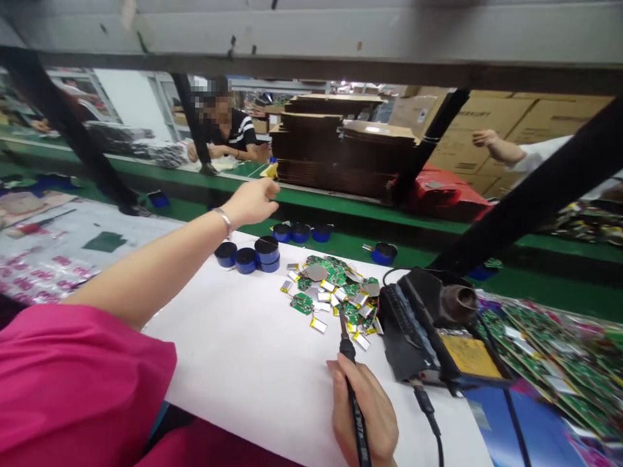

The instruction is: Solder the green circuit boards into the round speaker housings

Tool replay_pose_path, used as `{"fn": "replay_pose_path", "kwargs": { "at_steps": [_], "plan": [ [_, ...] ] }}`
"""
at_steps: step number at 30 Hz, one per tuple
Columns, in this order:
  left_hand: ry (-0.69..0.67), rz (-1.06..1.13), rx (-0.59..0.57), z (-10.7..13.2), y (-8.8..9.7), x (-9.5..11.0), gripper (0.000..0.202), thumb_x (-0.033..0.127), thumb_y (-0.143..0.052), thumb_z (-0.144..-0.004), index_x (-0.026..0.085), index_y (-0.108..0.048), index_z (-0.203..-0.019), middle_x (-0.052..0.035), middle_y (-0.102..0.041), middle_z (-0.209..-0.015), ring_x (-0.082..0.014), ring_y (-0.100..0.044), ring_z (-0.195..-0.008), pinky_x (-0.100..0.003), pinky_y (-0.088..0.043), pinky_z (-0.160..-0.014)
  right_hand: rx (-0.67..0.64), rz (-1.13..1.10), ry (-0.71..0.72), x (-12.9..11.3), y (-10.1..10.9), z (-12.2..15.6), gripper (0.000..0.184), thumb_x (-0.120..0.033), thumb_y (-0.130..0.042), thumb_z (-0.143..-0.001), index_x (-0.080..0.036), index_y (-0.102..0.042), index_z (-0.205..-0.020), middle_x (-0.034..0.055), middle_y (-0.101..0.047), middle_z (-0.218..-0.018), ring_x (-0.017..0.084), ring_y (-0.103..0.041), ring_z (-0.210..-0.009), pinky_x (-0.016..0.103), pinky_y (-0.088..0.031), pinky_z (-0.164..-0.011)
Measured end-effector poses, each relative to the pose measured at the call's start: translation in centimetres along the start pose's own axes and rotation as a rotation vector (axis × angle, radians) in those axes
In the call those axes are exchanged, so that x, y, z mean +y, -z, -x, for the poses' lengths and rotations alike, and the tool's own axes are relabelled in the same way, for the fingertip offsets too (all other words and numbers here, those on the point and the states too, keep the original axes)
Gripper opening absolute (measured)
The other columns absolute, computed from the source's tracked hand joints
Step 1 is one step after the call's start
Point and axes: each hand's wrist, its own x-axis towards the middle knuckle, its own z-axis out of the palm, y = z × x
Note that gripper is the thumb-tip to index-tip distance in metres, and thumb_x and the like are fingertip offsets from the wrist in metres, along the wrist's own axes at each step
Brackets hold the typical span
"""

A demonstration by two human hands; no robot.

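My right hand is wrapped around the black handle of a soldering iron. The iron's tip points up into a pile of round green circuit boards and small silver battery cells with yellow ends on the white work surface. My left hand is stretched far forward, above the back edge of the surface. Its fingers are bent but apart, and nothing shows between them. Just below it stand several blue-and-black round pieces, with more of them on the green belt behind.
A black soldering station with a yellow sponge stands right of the pile. Beyond it lie stacked board panels. Black slanted posts and an overhead shelf frame the bench. A co-worker sits opposite, near stacked cardboard.
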Motion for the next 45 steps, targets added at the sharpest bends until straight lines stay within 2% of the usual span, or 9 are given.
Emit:
{"fn": "replay_pose_path", "kwargs": {
  "at_steps": [4, 8, 13, 16, 23, 27, 31, 40, 45],
  "plan": [
    [0.200, -0.024, -0.021, 2.4, 3.4, -7.5, 0.038, 0.014, -0.062, -0.067, 0.015, -0.072, -0.104, -0.0062, -0.076, -0.104, -0.0233, -0.070, -0.098, -0.027, -0.054, -0.092, -0.007, 0.000, -0.020, -0.1, 0.0, 0.1, 0.040, 0.005, -0.065, -0.081, -0.005, -0.062, -0.120, 0.0107, -0.074, -0.087, 0.016, -0.068, -0.077, 0.030, -0.057, -0.067],
    [0.378, -0.024, -0.091, 5.3, 3.8, -13.1, 0.042, 0.019, -0.070, -0.057, 0.017, -0.073, -0.098, -0.0082, -0.077, -0.096, -0.0289, -0.072, -0.092, -0.031, -0.057, -0.083, -0.008, 0.014, -0.043, -0.3, -0.1, -0.1, 0.034, 0.001, -0.064, -0.085, -0.007, -0.063, -0.117, 0.0081, -0.073, -0.082, 0.015, -0.068, -0.071, 0.029, -0.055, -0.064],
    [0.438, 0.040, -0.082, 8.6, 0.6, -15.7, 0.081, 0.028, -0.076, -0.056, 0.019, -0.055, -0.134, -0.0119, -0.063, -0.136, -0.0292, -0.064, -0.117, -0.031, -0.053, -0.093, 0.035, 0.088, -0.017, -0.3, -0.1, -0.3, 0.029, -0.001, -0.066, -0.084, -0.008, -0.066, -0.112, 0.0068, -0.074, -0.079, 0.015, -0.068, -0.068, 0.029, -0.056, -0.065],
    [0.478, 0.057, -0.021, 9.5, -1.0, -15.9, 0.079, 0.037, -0.077, -0.061, 0.020, -0.053, -0.134, -0.0120, -0.067, -0.129, -0.0292, -0.065, -0.116, -0.034, -0.051, -0.097, 0.010, 0.080, 0.011, -0.2, 0.0, -0.3, 0.030, -0.001, -0.066, -0.085, -0.008, -0.065, -0.114, 0.0070, -0.074, -0.081, 0.014, -0.068, -0.067, 0.028, -0.056, -0.063],
    [0.479, 0.138, 0.305, 12.8, -0.1, -11.1, 0.077, 0.047, -0.073, -0.071, 0.022, -0.044, -0.137, -0.0118, -0.062, -0.129, -0.0331, -0.063, -0.115, -0.046, -0.049, -0.099, 0.021, 0.079, -0.025, -0.5, 0.0, -0.1, 0.038, 0.002, -0.066, -0.082, -0.009, -0.063, -0.118, 0.0069, -0.074, -0.085, 0.015, -0.069, -0.072, 0.028, -0.058, -0.065],
    [0.027, 0.522, -0.042, 17.7, -0.5, -4.7, 0.079, 0.041, -0.077, -0.070, 0.027, -0.043, -0.139, -0.0086, -0.064, -0.123, -0.0287, -0.063, -0.114, -0.044, -0.050, -0.100, 0.028, 0.079, -0.088, -0.6, 0.1, 0.1, 0.038, 0.000, -0.066, -0.083, -0.013, -0.063, -0.118, 0.0054, -0.075, -0.086, 0.016, -0.071, -0.073, 0.029, -0.060, -0.066],
    [-0.186, 0.472, -0.314, 21.4, -3.2, 0.1, 0.083, 0.020, -0.071, -0.070, 0.032, -0.035, -0.144, -0.0086, -0.061, -0.130, -0.0265, -0.059, -0.119, -0.042, -0.049, -0.103, 0.030, 0.073, -0.125, -0.6, 0.1, 0.3, 0.039, -0.002, -0.066, -0.083, -0.015, -0.063, -0.119, 0.0052, -0.075, -0.086, 0.017, -0.072, -0.074, 0.030, -0.061, -0.068],
    [-0.270, 0.558, -0.675, 21.4, -4.6, 2.1, 0.084, 0.024, -0.074, -0.073, 0.028, -0.035, -0.147, -0.0085, -0.062, -0.131, -0.0225, -0.063, -0.114, -0.038, -0.050, -0.101, 0.053, 0.123, -0.180, -1.5, 0.9, -0.5, 0.035, -0.002, -0.063, -0.085, -0.015, -0.063, -0.116, 0.0041, -0.076, -0.085, 0.017, -0.073, -0.076, 0.031, -0.061, -0.073],
    [-0.155, 0.411, -0.453, 18.1, -6.0, 2.8, 0.044, 0.037, -0.064, -0.085, 0.020, -0.059, -0.125, -0.0081, -0.070, -0.111, -0.0214, -0.067, -0.092, -0.036, -0.055, -0.086, 0.058, 0.105, -0.231, -2.3, 1.5, -1.1, 0.033, -0.004, -0.062, -0.086, -0.017, -0.064, -0.116, 0.0041, -0.076, -0.088, 0.017, -0.074, -0.077, 0.031, -0.061, -0.074]
  ]
}}
